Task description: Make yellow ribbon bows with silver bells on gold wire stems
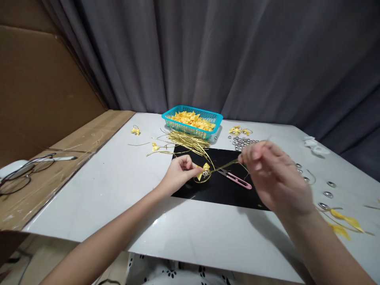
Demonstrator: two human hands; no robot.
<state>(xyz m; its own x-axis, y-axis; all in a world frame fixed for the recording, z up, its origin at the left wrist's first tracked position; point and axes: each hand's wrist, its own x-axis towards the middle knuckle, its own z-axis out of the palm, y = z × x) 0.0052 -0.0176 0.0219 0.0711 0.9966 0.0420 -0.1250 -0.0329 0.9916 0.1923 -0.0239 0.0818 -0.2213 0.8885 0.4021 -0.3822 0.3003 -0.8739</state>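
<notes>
L hand (179, 173) is pinching a yellow bow (207, 166) over a black mat (216, 196); R hand (276, 178) is gripping the gold cord (226, 165) running from it.

L thumb & fingertips are pressing tog. on the bow's edge; R fingers are looking closed on the cord's far end, tho blur is hiding the exact hold. Risk: w/ the cord running near-straight, too hard a tug from R could be slipping the bow out of L's narrow pinch or creasing it; the cord could also be snagging on the pink-handled snips (237, 180) lying close by. Bow, btwn hands but nearer L, is looking small & glossy, w/ a silver bead (205, 173) showing at its middle & a thin gold loop (202, 181) curving below.
</notes>
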